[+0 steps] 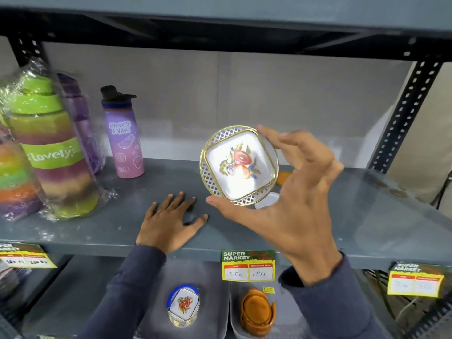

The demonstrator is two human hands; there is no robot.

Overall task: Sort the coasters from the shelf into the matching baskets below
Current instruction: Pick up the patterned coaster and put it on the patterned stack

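The right hand [293, 192] holds a white flower coaster [238, 165] by its rim, up above the grey shelf [244, 231]. The left hand [171, 221] lies flat and empty on the shelf. Below, one basket [215, 302] holds flower coasters [183, 305] and the next basket [234, 321] holds orange coasters [258, 311].

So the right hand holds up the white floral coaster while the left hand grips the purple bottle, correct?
Not quite. The head view shows the right hand holding the floral coaster, but the left hand lies flat on the shelf, apart from the purple bottle.
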